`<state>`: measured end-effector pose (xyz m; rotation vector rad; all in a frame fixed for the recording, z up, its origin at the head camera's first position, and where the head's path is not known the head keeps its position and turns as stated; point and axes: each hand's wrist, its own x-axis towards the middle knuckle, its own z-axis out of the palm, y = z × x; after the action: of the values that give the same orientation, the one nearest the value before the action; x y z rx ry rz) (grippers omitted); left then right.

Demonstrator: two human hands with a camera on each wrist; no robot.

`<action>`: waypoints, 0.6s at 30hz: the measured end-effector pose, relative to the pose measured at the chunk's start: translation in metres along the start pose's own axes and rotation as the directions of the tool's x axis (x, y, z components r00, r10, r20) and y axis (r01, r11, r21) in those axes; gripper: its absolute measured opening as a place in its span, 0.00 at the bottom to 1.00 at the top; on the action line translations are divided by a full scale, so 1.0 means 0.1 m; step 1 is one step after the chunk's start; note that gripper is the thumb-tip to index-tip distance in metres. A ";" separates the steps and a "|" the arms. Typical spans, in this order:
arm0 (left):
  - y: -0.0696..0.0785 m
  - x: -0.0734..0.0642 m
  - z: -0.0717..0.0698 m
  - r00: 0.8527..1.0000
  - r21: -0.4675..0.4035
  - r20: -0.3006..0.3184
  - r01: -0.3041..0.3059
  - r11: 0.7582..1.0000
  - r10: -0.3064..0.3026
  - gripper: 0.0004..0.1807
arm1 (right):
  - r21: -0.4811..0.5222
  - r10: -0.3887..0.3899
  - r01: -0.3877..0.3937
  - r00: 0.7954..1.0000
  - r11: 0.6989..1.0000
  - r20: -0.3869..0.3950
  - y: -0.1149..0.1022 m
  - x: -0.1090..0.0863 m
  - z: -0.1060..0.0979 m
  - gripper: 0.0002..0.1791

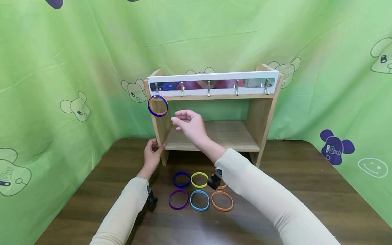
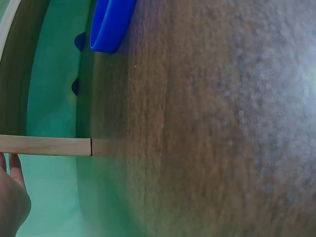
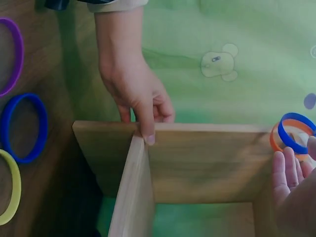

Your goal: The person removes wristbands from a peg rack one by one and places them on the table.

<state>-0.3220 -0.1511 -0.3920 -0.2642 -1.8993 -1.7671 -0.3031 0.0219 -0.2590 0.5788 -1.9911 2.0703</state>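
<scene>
My left hand (image 1: 152, 154) grips the lower left side panel of a small wooden shelf (image 1: 258, 112). In the right wrist view its thumb lies on the front edge where a board meets the side panel. A blue wristband (image 1: 149, 108) and an orange wristband (image 3: 274, 143) hang together from the leftmost metal hook (image 1: 156, 87) of the white hook rail (image 1: 196, 76). My right hand (image 1: 194, 127) is just right of and below these bands, fingers loosely bent, holding nothing.
On the brown table (image 1: 294, 190) before the shelf lie more bands: dark blue (image 1: 174, 182), yellow (image 1: 193, 182), purple (image 1: 170, 202), light blue (image 1: 191, 203), orange (image 1: 214, 203), and another orange partly behind my right wrist camera (image 1: 214, 180). A green patterned curtain (image 1: 196, 34) hangs behind.
</scene>
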 end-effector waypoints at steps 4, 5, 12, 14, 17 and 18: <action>0.00 -0.01 0.00 1.000 0.011 -0.003 -0.003 1.000 0.003 0.13 | -0.014 0.005 -0.005 0.999 1.000 -0.035 -0.03 0.05 0.11 0.14; -0.01 -0.01 0.00 1.000 0.015 -0.005 -0.001 1.000 0.001 0.13 | -0.020 0.005 -0.006 0.999 1.000 -0.043 -0.04 0.07 0.14 0.14; -0.13 0.02 -0.02 0.999 0.028 -0.016 0.029 0.999 -0.028 0.13 | -0.090 -0.006 -0.004 0.995 0.996 -0.104 -0.05 0.14 0.30 0.14; -0.23 0.05 -0.02 0.999 0.027 -0.016 0.036 0.999 -0.036 0.14 | -0.110 -0.009 -0.005 0.992 0.994 -0.127 -0.04 0.16 0.33 0.14; -0.31 0.09 -0.01 0.999 0.025 -0.017 0.047 0.999 -0.046 0.14 | -0.118 -0.008 -0.010 0.989 0.993 -0.148 -0.04 0.17 0.37 0.14; -0.27 0.08 -0.01 0.999 0.027 -0.012 0.046 0.999 -0.045 0.14 | -0.117 -0.007 -0.010 0.988 0.993 -0.151 -0.04 0.17 0.38 0.14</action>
<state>-0.3414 -0.1575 -0.4115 -0.2019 -1.9340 -1.7669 -0.3120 -0.0171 -0.2474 0.3853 -2.0087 1.9197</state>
